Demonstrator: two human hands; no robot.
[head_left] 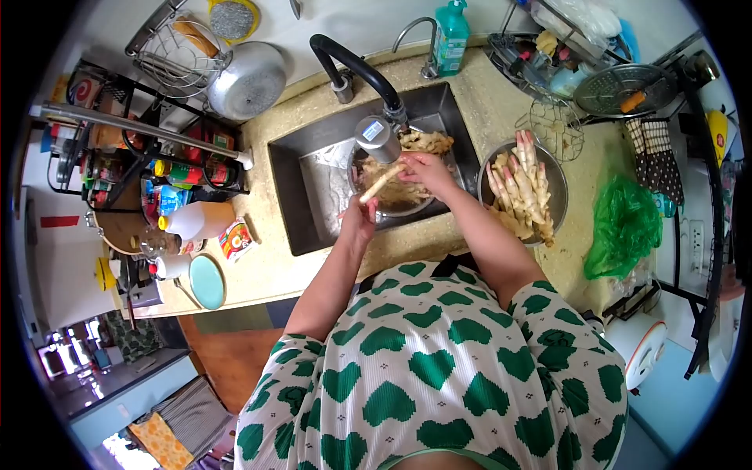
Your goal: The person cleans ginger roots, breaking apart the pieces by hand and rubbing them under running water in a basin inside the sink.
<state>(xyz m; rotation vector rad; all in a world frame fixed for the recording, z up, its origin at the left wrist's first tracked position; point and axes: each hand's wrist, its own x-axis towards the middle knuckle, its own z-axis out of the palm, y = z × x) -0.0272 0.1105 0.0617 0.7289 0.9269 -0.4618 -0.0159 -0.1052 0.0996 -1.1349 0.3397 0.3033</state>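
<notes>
In the head view, a long, pale piece of young ginger [381, 184] is held slantwise over the sink. My left hand [358, 220] is closed around its lower end. My right hand [427, 175] has its fingers wrapped on the upper end, just under the faucet head [377, 139]. Below both hands, a metal bowl [352, 176] stands in the sink, holding murky water and knobbly ginger [425, 142]. On the counter to the right, a second metal bowl [558, 188] is piled with pink-tipped ginger [527, 192].
The steel sink [283, 200] is set into a speckled counter. A green plastic bag [624, 227] lies at the right. To the left are a turquoise lid [207, 282], a jug of amber liquid [202, 220] and a spice rack [157, 149]. A soap bottle [452, 39] stands behind.
</notes>
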